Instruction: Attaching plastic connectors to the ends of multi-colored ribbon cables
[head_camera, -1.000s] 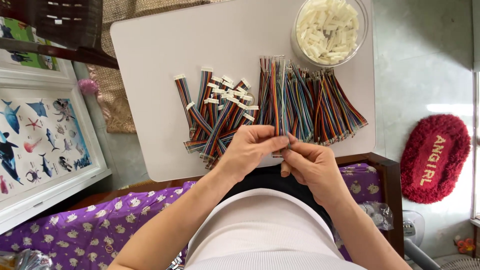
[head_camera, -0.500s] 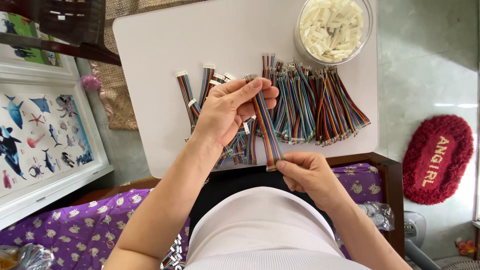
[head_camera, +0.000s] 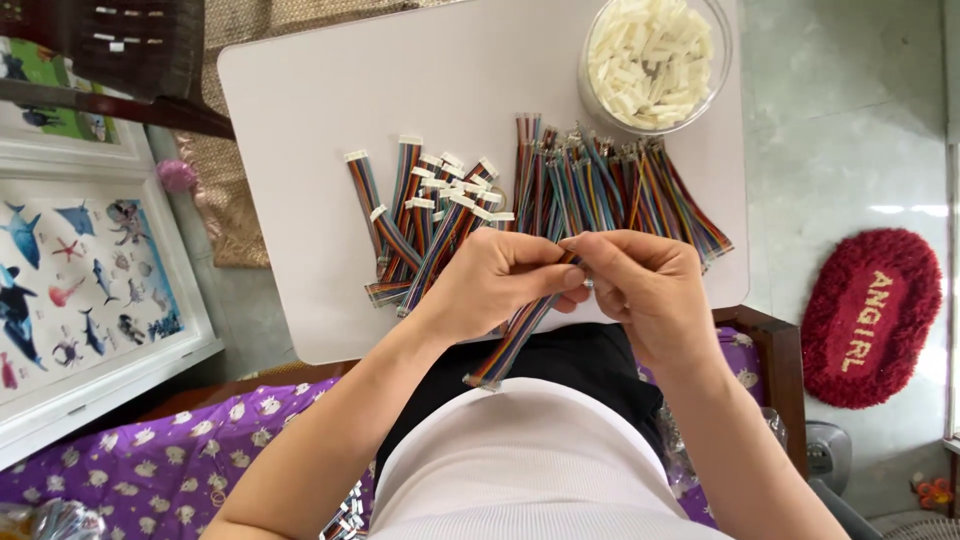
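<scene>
Both hands met over the near edge of the white tabletop (head_camera: 330, 110). The left hand (head_camera: 495, 275) and right hand (head_camera: 645, 285) pinched one rainbow ribbon cable (head_camera: 510, 345) between closed fingertips, its loose end hanging toward the lap.

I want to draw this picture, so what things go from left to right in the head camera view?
Sea-animal picture in a white frame → cables with white plugs on their ends → left hand → right hand, both pinching one rainbow ribbon cable → red oval rug.
</scene>
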